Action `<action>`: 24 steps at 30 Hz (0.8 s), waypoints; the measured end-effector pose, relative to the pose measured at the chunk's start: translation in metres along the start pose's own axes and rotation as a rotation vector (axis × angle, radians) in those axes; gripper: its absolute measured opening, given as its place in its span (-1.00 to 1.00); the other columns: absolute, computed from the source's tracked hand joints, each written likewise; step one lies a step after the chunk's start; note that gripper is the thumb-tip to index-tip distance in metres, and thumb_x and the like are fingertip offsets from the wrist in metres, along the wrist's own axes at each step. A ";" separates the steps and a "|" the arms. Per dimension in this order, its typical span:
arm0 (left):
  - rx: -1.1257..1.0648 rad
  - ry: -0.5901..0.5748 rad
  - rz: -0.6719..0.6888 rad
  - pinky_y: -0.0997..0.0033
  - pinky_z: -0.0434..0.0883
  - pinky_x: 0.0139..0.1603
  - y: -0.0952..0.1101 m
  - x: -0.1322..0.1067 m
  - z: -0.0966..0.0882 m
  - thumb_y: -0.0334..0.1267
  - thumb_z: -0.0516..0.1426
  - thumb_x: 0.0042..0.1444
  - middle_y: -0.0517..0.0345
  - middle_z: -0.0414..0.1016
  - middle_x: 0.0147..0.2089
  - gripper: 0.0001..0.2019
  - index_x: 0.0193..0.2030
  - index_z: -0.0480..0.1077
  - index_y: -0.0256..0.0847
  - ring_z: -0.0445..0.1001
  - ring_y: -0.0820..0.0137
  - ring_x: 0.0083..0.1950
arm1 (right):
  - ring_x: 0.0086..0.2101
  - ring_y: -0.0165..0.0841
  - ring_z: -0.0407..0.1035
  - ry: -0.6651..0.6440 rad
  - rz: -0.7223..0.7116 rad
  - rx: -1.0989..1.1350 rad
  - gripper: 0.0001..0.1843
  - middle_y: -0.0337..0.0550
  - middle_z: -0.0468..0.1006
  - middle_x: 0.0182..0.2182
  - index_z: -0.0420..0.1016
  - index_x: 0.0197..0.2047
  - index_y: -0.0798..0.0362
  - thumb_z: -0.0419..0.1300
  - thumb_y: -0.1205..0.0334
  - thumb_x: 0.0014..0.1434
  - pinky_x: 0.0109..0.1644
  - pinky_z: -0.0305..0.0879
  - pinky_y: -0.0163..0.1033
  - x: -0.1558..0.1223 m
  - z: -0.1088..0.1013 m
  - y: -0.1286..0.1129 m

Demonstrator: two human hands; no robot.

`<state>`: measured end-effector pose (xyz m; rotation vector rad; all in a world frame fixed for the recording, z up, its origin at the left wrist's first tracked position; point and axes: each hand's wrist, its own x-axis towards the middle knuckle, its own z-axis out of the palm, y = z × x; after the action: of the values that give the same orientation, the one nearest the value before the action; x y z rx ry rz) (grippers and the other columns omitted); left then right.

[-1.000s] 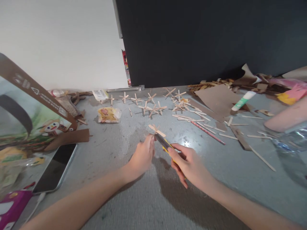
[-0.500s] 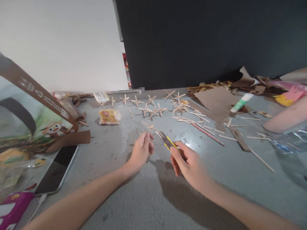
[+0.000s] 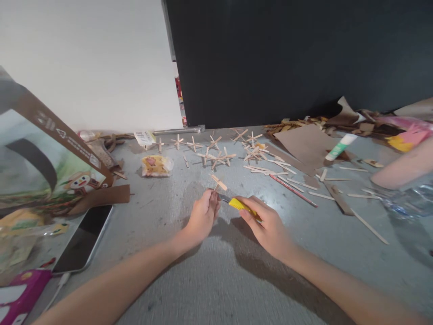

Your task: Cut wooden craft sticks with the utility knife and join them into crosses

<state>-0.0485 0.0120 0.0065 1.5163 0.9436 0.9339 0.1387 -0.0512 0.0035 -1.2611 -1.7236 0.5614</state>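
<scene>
My left hand (image 3: 202, 215) is closed, pinching a small cross of wooden craft sticks (image 3: 219, 182) that pokes up above the fingertips. In my right hand (image 3: 267, 225) a yellow utility knife (image 3: 241, 206) is gripped by its body, its metal end pointing left. That end lies close to the left fingertips, just below the wooden cross; whether it touches the wood I cannot tell. Beyond both hands, several stick crosses (image 3: 218, 159) stand on the grey table (image 3: 189, 289). Loose craft sticks (image 3: 262, 169) and a red pencil (image 3: 293, 190) lie to the right of them.
On the left are a phone (image 3: 83, 239) on a cable, a printed paper bag (image 3: 67, 140) and a yellow snack packet (image 3: 156, 166). To the right lie a glue stick (image 3: 341, 146), brown cardboard (image 3: 304, 142), a clear plastic bottle (image 3: 412, 201) and another person's arm (image 3: 404, 158).
The knife has turned in my right hand, so its yellow side now shows and it points more level to the left. The wooden cross has tilted and shows more clearly above my left fingers.
</scene>
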 end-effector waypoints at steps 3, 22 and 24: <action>0.018 -0.009 0.035 0.55 0.11 -0.59 -0.006 0.000 -0.001 0.28 -0.04 0.33 0.38 0.10 -0.50 -0.53 -0.29 0.15 -0.11 0.04 0.55 -0.56 | -0.27 -0.31 0.49 0.018 -0.043 -0.035 -0.65 -0.07 0.60 -0.19 0.54 0.08 -0.01 0.04 0.00 0.48 -0.21 0.40 -0.26 0.003 0.001 0.006; 0.270 0.003 0.128 0.46 0.19 -0.41 -0.006 -0.003 -0.005 0.06 -0.15 0.45 0.36 0.20 -0.54 -0.63 -0.22 0.24 -0.13 0.20 0.49 -0.52 | -0.37 -0.35 0.45 0.055 -0.158 -0.275 -0.65 -0.13 0.51 -0.30 0.54 0.14 0.02 0.01 0.12 0.50 -0.28 0.41 -0.30 0.006 -0.006 0.012; 0.320 0.000 0.138 0.46 0.21 -0.40 -0.006 -0.004 -0.006 -0.01 -0.15 0.46 0.35 0.22 -0.54 -0.66 -0.13 0.30 -0.15 0.22 0.48 -0.52 | -0.40 -0.36 0.42 0.047 -0.176 -0.310 -0.64 -0.13 0.50 -0.31 0.53 0.16 0.03 0.00 0.13 0.50 -0.32 0.39 -0.31 0.006 -0.008 0.011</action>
<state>-0.0555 0.0113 0.0013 1.8703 1.0349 0.9104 0.1502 -0.0431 0.0013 -1.3037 -1.9101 0.1628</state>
